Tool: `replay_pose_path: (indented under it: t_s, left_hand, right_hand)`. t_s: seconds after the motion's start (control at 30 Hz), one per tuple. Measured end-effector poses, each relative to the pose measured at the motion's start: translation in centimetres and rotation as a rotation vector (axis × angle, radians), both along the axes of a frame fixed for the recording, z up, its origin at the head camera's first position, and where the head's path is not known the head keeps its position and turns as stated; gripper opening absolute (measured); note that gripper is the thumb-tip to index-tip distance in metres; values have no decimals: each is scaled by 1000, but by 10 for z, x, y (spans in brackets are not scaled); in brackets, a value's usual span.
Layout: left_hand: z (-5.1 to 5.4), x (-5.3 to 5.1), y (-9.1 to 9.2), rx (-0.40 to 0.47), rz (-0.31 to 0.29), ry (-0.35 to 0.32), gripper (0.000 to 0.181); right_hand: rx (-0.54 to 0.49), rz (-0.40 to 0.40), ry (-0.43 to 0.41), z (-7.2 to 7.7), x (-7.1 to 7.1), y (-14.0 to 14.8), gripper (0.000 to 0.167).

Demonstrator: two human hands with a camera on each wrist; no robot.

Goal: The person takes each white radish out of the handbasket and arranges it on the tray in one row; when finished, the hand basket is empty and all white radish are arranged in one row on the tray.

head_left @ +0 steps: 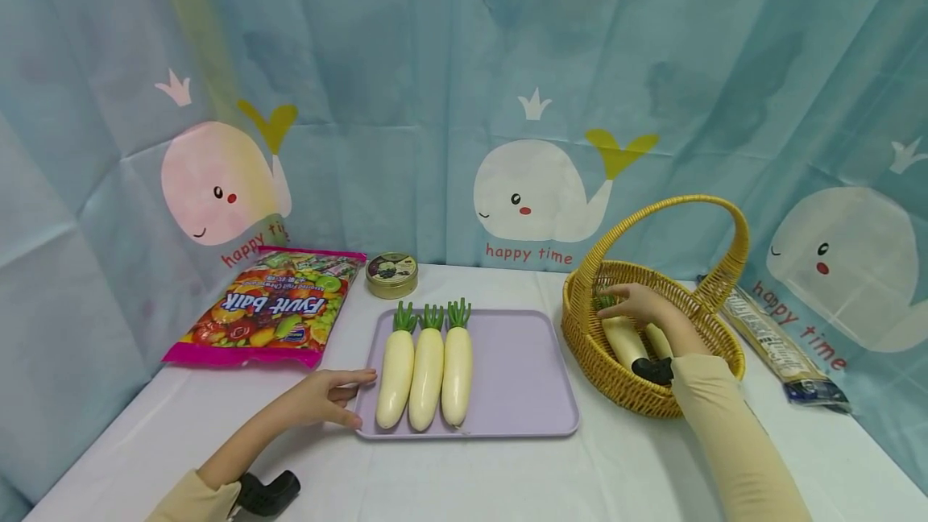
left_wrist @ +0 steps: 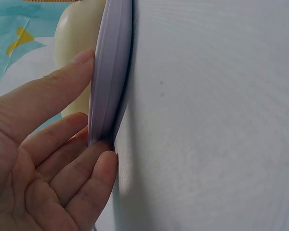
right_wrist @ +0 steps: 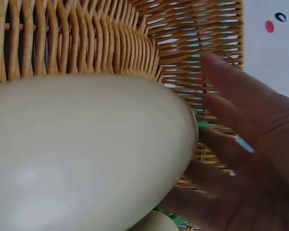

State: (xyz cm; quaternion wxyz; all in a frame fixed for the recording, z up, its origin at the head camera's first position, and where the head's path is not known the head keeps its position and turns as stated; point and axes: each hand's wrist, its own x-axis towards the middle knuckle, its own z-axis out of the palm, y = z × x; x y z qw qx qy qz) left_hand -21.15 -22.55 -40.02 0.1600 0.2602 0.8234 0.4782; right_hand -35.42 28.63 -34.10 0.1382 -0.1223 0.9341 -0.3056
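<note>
Three white radishes with green tops lie side by side on the left part of a lilac tray point(head_left: 522, 377): the left one point(head_left: 395, 377), the middle one point(head_left: 426, 377) and the right one point(head_left: 457, 377). My left hand point(head_left: 319, 399) is at the tray's left edge, its thumb and fingertips touching the rim point(left_wrist: 111, 72) in the left wrist view. Inside a wicker basket point(head_left: 609, 377), my right hand point(head_left: 645, 304) reaches over the leafy end of a white radish point(head_left: 621, 337), fingers spread apart around it. Another radish point(head_left: 657, 341) lies beside that one, partly hidden by the forearm.
A fruit candy bag point(head_left: 268, 308) lies at the left, and a round tin point(head_left: 391, 276) stands behind the tray. Over the basket rises a tall arched handle point(head_left: 667, 204). A long packet point(head_left: 786, 345) is right of the basket. Whale-printed curtain point(head_left: 406, 103) surrounds the table.
</note>
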Motion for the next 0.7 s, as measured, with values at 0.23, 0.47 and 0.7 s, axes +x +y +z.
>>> replay_pose_path:
  t_s: [0.23, 0.47, 0.7]
  left_hand:
    - [-2, -1, -1, 13, 0, -10, 71]
    - [-2, 0, -1, 18, -7, -11, 71]
    - [-3, -1, -2, 25, 5, -30, 71]
  right_hand:
    - [-46, -1, -232, -1, 7, -2, 66]
    - [-47, 6, -241, 0, 9, -3, 65]
    - [-50, 15, -220, 0, 10, -2, 59]
